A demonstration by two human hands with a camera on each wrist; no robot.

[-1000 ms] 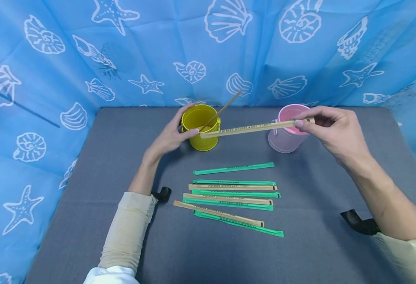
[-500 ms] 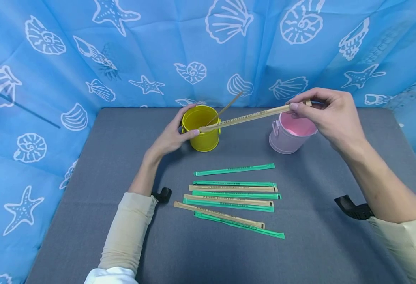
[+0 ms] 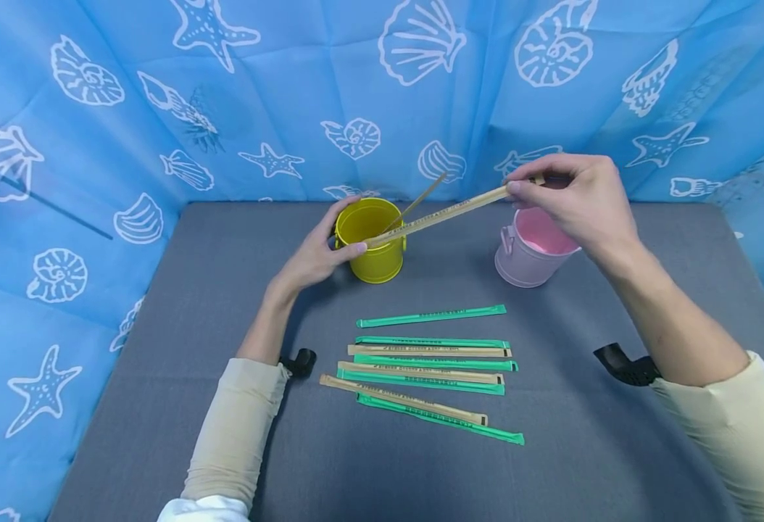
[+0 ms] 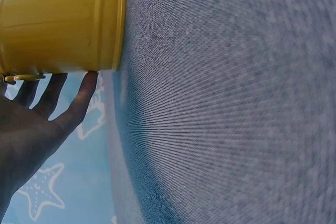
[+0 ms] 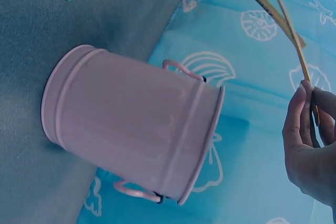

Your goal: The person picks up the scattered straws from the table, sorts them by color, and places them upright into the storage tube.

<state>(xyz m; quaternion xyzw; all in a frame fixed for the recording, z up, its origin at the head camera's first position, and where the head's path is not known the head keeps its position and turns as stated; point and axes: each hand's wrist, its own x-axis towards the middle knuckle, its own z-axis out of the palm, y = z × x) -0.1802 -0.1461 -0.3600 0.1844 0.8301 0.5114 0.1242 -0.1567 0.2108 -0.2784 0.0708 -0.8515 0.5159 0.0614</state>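
Observation:
My left hand point(image 3: 317, 252) holds the yellow bucket point(image 3: 377, 270) from its left side, thumb near the front rim; in the left wrist view the fingers touch the bucket wall point(image 4: 58, 24). Between thumb and fingers my right hand point(image 3: 580, 203) pinches the right end of a beige paper-wrapped straw point(image 3: 450, 212). This straw slopes down leftward, its low end at the yellow bucket's front rim by the left thumb. A second beige straw point(image 3: 426, 194) leans inside the bucket and sticks out to the right. Below the right hand stands the pink bucket point(image 3: 527, 262), partly covered by it.
Several green wrapped straws point(image 3: 430, 316) and beige ones point(image 3: 414, 351) lie in a loose row across the grey table point(image 3: 225, 239), in front of the buckets. A blue curtain with shells point(image 3: 356, 72) hangs close behind the table.
My right hand has risen and shifted left with the beige straw, which tilts more, its left end now down at the yellow bucket's rim. The left hand stays on the bucket.

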